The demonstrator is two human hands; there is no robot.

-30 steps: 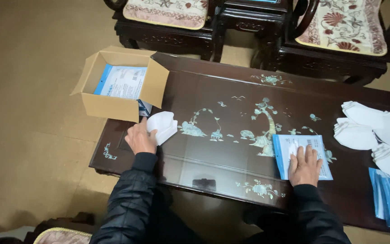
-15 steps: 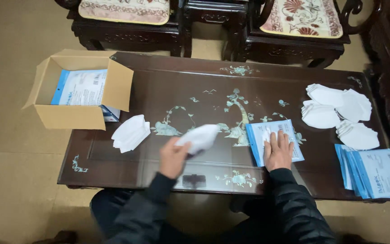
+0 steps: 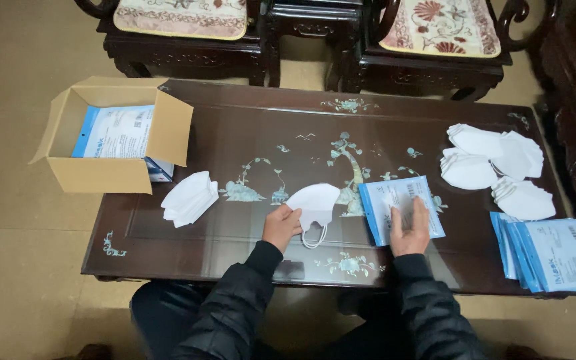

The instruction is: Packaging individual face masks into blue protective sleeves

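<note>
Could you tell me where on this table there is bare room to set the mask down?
The widest bare patch is the table top's far middle, between the cardboard box and the loose masks. A smaller gap lies between the small mask stack and the left hand. The right end is crowded with masks and pouches.

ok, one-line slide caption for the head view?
Left hand holds a white mask beside a blue-edged pouch under the right hand.
</note>
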